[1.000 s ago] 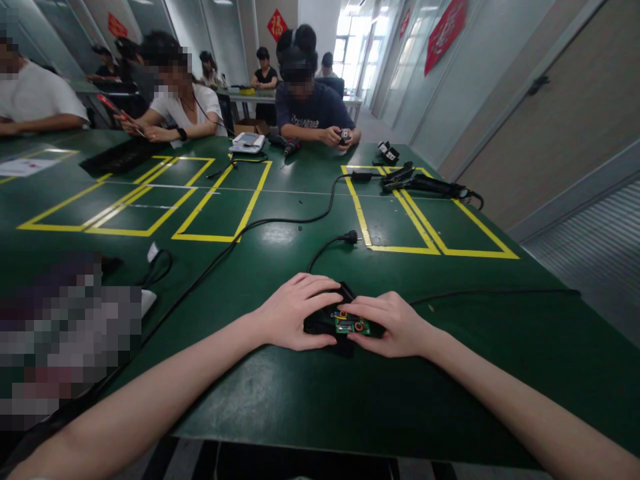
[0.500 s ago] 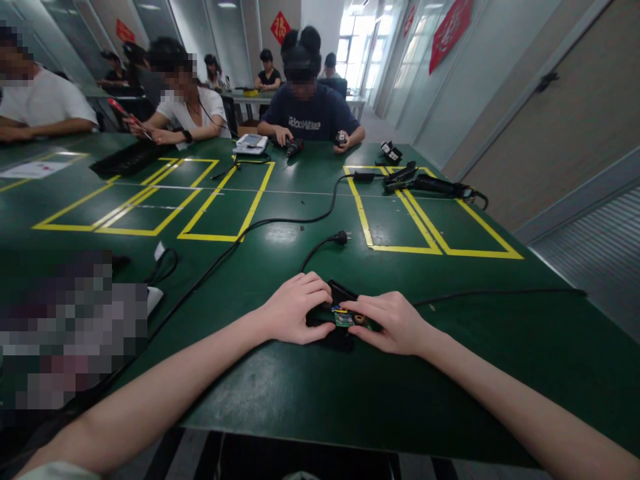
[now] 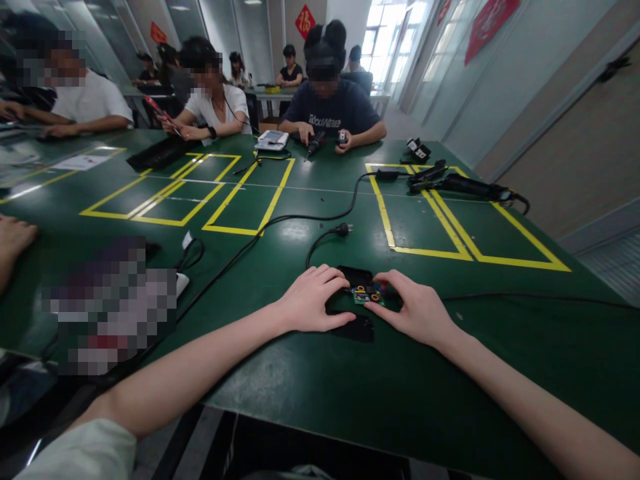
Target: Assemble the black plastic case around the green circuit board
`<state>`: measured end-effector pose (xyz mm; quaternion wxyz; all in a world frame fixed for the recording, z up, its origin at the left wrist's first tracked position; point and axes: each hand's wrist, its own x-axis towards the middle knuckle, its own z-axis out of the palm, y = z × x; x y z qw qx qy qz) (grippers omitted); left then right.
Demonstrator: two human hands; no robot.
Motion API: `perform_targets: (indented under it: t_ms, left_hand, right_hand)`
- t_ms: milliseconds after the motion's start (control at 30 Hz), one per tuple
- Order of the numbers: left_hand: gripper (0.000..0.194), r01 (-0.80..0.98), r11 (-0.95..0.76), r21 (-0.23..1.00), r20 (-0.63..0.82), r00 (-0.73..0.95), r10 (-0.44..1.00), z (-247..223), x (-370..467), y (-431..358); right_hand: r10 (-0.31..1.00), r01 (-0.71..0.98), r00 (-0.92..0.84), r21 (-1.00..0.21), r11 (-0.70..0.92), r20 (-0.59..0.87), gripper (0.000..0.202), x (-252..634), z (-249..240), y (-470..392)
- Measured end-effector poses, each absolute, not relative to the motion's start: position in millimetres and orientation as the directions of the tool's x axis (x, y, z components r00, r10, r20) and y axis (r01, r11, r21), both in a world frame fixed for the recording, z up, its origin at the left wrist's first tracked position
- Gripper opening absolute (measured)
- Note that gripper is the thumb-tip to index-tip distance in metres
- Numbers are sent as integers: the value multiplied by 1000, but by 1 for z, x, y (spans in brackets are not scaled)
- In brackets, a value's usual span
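A small green circuit board [image 3: 367,295] with copper-coloured coils lies between my hands near the table's front. My right hand [image 3: 417,308] holds it at its right side, index finger above and thumb at the lower edge. On the other side, my left hand [image 3: 315,299] has thumb and fingers spread, with fingertips beside the board's left end. Behind the board is a black casing part [image 3: 355,273]; another flat black piece [image 3: 361,328] lies in front of it, by my left thumb.
A black plug [image 3: 343,229] and long cables cross the green table [image 3: 260,373]. Yellow tape [image 3: 235,231] marks rectangles. Black tools [image 3: 465,187] lie back right. Across the table, a person [image 3: 330,110] holds a drill [image 3: 315,141]. Blurred items [image 3: 120,300] lie left; another person's hand [image 3: 17,237] shows there.
The view has turned slightly left, so things appear further right. My left fingers have spread away from the board, and more of the board and the two black parts shows.
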<state>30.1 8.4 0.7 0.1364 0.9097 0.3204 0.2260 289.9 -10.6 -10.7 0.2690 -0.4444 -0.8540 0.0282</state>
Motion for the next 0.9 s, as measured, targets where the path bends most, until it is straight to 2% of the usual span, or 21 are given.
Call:
perform_targets:
  t_ms: [200,267,367,500,567,700,800,900]
  left_hand:
    - [23,468,-730,499,433,594,677,-2,25,14]
    - [23,477,-715,511,467,544,697,-2,22,16]
    - [16,483,-749,453,444,607,659,-2,16,20]
    - [13,504,-792,345,404,682,610,2,11,24]
    - [10,532,-790,306,387,688,613,4,10,25]
    - [9,639,-732,236,282,676,681,10,7,28]
    - [26,709,-678,193,151,662,734,13,5,30]
    - [40,737,-652,177,98,646,757,15,4,31]
  right_hand:
    - [713,709,-537,-217,671,451,26,298,-2,-6]
    - [695,699,-547,-202,686,466,28,303,-1,-4]
    - [680,669,-570,-220,710,462,40,307,-2,-3]
    - [649,601,-640,-260,756,412,74,298,-8,-7]
    - [647,576,-650,-297,762,400,79,291,-10,-10]
    - [683,577,-609,-365,731,404,63,285,-11,-13]
    - [703,577,-587,-401,711,402,52,286,-9,-13]
    - [713,575,-585,-421,701,388,46,287,-9,-12]
